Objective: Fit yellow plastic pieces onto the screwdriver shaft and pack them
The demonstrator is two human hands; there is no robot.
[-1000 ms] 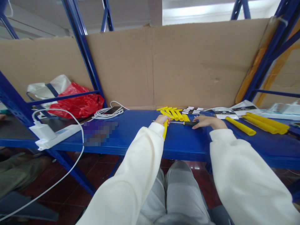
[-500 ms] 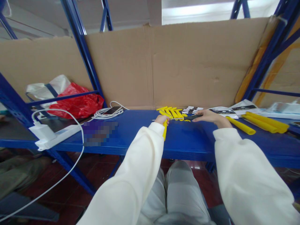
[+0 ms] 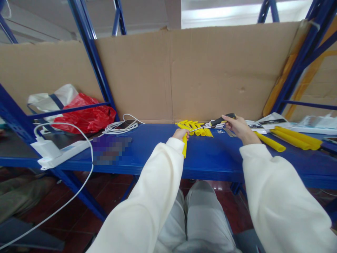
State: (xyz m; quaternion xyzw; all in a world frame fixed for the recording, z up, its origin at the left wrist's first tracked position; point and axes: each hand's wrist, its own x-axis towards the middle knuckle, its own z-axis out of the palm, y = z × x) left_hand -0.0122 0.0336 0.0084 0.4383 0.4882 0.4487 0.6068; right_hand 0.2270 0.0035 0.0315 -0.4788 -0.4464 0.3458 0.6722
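Observation:
My left hand point(image 3: 180, 134) is closed around a yellow tube-like piece point(image 3: 184, 147), whose lower end sticks out below the fingers. In my right hand point(image 3: 237, 127) is a screwdriver point(image 3: 219, 120), held by its dark handle. Its thin metal shaft slants down to the left, and the tip ends at my left hand, where I cannot make out what it touches. Several yellow angled pieces point(image 3: 200, 131) lie in a row just behind the shaft. Small metal parts point(image 3: 221, 131) rest on the blue table between my hands.
More yellow tubes point(image 3: 295, 138) lie at the right, with flat packets point(image 3: 273, 119) behind them. Black-and-white pieces point(image 3: 207, 124) sit near the cardboard wall point(image 3: 210, 77). At the left are a coiled white cable point(image 3: 119, 128), a power strip point(image 3: 65, 154) and a red plastic bag point(image 3: 86, 112).
My right hand has raised the screwdriver's handle, so the shaft now slopes instead of lying nearly level. The small metal parts have come into view. My left hand has hardly moved.

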